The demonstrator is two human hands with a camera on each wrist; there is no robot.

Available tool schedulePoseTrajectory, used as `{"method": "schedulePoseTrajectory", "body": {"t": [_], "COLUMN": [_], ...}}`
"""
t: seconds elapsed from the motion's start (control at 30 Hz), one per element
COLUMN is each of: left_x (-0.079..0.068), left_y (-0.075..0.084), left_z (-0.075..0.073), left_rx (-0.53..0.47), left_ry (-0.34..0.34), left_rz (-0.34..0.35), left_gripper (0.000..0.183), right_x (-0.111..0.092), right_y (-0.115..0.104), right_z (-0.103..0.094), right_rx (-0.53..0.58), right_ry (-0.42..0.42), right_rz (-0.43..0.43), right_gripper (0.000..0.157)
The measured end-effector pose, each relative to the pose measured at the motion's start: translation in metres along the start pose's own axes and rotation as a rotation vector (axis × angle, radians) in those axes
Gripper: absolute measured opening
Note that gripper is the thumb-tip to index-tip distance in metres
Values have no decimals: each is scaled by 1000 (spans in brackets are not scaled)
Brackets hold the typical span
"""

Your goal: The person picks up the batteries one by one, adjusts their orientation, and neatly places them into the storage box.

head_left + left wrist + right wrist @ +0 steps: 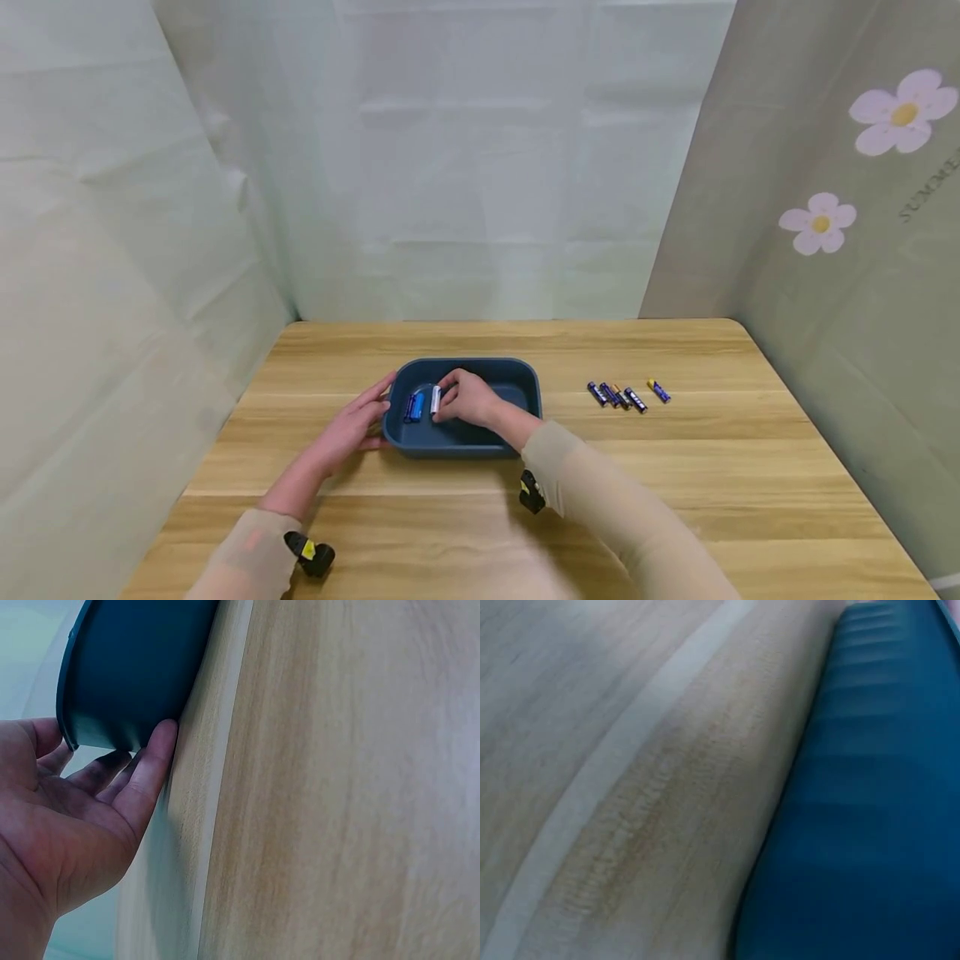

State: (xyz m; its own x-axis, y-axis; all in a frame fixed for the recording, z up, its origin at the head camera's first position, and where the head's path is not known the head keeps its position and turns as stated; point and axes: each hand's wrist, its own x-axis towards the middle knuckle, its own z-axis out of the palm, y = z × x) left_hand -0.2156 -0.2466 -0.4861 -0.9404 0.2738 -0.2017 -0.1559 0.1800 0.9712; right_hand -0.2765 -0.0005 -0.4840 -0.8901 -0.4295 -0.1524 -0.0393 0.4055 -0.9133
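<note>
Inside the blue rectangular bin (465,451), my right hand (471,399) pinches a white battery (436,399) between thumb and fingers. A bright blue battery (417,407) and a dark blue battery (408,407) lie side by side just left of it, in the bin's left part. My left hand (352,427) is spread around the bin's left end, its fingertips touching the outer wall. The left wrist view shows that hand (82,817) with extended fingers against the dark bin (142,667). In the right wrist view the bin's side wall (870,825) shows, while the right hand is out of sight.
Several batteries (617,397) lie in a loose row on the wooden table (450,517) right of the bin. One blue battery with a yellow end (659,392) sits a little apart, farther right. Pale curtains (465,167) hang behind the table and at its sides.
</note>
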Motion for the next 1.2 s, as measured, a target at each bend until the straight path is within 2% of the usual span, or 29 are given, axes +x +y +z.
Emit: {"method": "schedulePoseTrajectory", "body": {"t": [0.43, 0.7, 0.97, 1.2], "left_x": [-2, -1, -1, -1], "left_y": [2, 3, 4, 2], "left_z": [0, 1, 3, 2], "left_rx": [-3, 11, 0, -2], "left_ry": [-13, -5, 3, 25], "left_rz": [7, 1, 7, -7], "left_gripper": [56, 56, 55, 55], "right_x": [-3, -6, -18, -40], "right_y": [-3, -4, -10, -13], "right_z": [4, -4, -24, -48], "right_rx": [-91, -161, -280, -184], "right_ry": [-19, -40, -29, -54], "right_rz": [13, -13, -122, -272], "right_gripper": [50, 55, 54, 52]}}
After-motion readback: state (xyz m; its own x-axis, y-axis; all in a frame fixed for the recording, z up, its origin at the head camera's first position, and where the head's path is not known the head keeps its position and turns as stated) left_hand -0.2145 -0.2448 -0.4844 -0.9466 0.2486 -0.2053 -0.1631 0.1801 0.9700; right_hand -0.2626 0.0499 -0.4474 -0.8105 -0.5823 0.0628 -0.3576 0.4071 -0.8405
